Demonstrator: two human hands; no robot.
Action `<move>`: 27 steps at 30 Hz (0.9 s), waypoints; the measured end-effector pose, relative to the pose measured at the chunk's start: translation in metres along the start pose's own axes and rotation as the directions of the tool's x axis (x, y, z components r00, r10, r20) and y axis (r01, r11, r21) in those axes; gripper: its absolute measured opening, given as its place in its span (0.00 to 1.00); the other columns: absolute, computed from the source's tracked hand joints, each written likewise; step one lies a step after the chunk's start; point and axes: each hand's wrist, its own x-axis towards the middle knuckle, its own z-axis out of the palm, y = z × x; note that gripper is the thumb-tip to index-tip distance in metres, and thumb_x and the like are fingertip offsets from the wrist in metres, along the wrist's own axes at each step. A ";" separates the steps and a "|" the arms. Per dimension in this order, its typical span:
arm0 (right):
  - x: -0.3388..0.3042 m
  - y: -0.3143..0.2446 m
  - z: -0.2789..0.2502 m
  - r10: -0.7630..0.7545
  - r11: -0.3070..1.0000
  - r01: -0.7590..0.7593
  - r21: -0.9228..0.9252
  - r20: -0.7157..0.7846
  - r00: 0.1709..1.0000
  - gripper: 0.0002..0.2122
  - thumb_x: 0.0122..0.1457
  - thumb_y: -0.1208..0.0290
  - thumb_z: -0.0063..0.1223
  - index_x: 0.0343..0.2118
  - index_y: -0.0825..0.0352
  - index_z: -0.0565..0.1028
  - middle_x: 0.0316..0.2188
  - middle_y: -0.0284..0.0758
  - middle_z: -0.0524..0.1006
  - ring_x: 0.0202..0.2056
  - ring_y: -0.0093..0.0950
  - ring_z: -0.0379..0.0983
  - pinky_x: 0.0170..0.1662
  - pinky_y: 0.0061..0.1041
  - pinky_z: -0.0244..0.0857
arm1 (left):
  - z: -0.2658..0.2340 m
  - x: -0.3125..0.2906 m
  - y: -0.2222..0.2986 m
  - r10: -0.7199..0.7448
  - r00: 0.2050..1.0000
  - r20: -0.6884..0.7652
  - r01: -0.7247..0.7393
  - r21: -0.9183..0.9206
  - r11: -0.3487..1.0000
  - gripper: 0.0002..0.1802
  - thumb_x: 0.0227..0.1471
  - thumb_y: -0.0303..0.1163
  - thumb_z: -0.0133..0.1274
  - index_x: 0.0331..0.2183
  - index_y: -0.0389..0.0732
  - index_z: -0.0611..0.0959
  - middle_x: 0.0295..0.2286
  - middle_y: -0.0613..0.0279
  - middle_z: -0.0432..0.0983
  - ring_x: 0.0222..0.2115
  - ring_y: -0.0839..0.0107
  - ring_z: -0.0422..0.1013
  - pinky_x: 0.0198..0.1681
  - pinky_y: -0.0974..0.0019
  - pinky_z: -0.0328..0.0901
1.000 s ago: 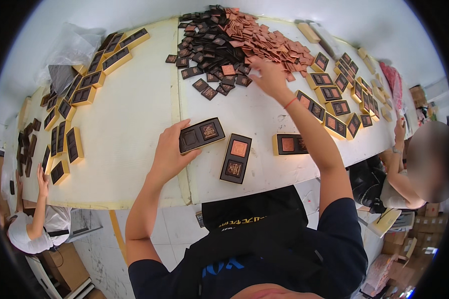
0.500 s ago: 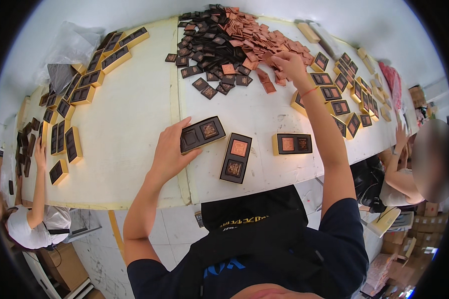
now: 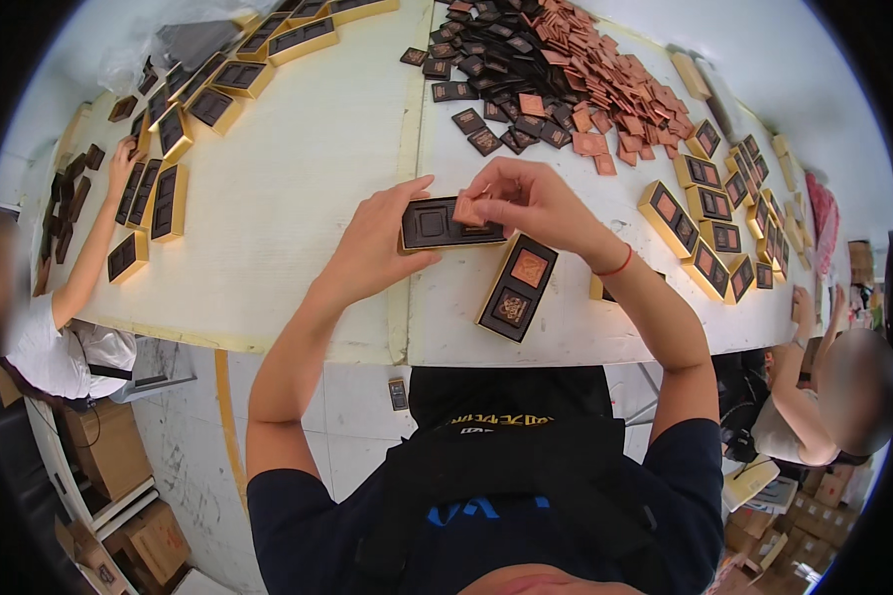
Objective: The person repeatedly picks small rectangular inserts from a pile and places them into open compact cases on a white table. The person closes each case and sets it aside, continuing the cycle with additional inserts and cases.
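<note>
My left hand (image 3: 379,233) grips the left end of a gold-edged box with a black two-compartment tray (image 3: 433,226), fingers behind and thumb in front. The tray's left compartment shows bare. Over its right compartment, my right hand (image 3: 538,203) pinches a copper-coloured flat square (image 3: 466,210); a dark square there is mostly hidden under it. Just right of this box, a second box (image 3: 518,288) lies at a slant, holding one copper and one dark square. My right forearm mostly hides a third box (image 3: 599,289).
A heap of dark squares (image 3: 506,69) and copper squares (image 3: 615,79) lies at the back. Filled boxes (image 3: 709,205) cluster right; boxes with bare trays (image 3: 169,203) line the left. A person's hand (image 3: 121,164) touches boxes there. Another person (image 3: 799,397) sits far right.
My right hand has come back from the heap to the held box with a copper square. My left hand still holds the box. The view has shifted, and the left person's hand has moved farther back.
</note>
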 end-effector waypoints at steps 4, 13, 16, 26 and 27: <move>0.003 0.009 0.017 -0.068 0.995 0.064 -0.083 -0.046 0.997 0.09 0.59 0.75 0.58 0.42 0.69 0.75 0.25 0.30 0.77 0.28 0.17 0.72 0.30 0.18 0.68 | -0.001 0.001 0.005 -0.004 1.000 0.005 0.004 0.001 1.000 0.50 0.38 0.29 0.70 0.63 0.46 0.65 0.52 0.54 0.72 0.53 0.53 0.66 0.59 0.53 0.58; 0.009 -0.003 0.032 -0.007 0.993 0.025 0.113 -0.151 0.988 0.10 0.60 0.75 0.57 0.44 0.69 0.75 0.27 0.33 0.77 0.31 0.17 0.76 0.31 0.19 0.71 | 0.002 -0.001 0.004 0.028 0.999 -0.025 -0.026 0.063 0.998 0.47 0.40 0.33 0.69 0.61 0.44 0.66 0.50 0.55 0.74 0.52 0.54 0.67 0.59 0.55 0.58; 0.013 -0.005 0.036 -0.026 0.994 0.048 0.098 -0.221 0.975 0.08 0.59 0.75 0.60 0.39 0.70 0.75 0.24 0.31 0.77 0.32 0.18 0.78 0.30 0.18 0.70 | 0.002 0.000 0.005 0.026 0.999 -0.027 -0.024 0.076 0.997 0.47 0.40 0.34 0.69 0.61 0.44 0.66 0.50 0.55 0.74 0.52 0.54 0.67 0.58 0.55 0.58; 0.010 0.009 0.050 -0.216 0.866 0.058 -0.497 -0.268 0.939 0.12 0.60 0.65 0.60 0.26 0.69 0.73 0.17 0.37 0.74 0.18 0.28 0.68 0.24 0.28 0.61 | 0.006 0.001 0.002 0.030 0.999 -0.031 -0.027 0.116 0.993 0.48 0.41 0.35 0.69 0.61 0.43 0.65 0.50 0.55 0.73 0.52 0.56 0.67 0.58 0.56 0.59; 0.010 0.007 0.049 -0.222 0.868 0.073 -0.490 -0.254 0.941 0.13 0.61 0.64 0.59 0.26 0.69 0.73 0.16 0.38 0.73 0.17 0.30 0.67 0.23 0.29 0.60 | 0.004 0.000 0.004 0.009 1.000 -0.026 -0.006 0.113 0.994 0.48 0.41 0.35 0.69 0.62 0.43 0.65 0.51 0.55 0.73 0.52 0.56 0.67 0.58 0.56 0.59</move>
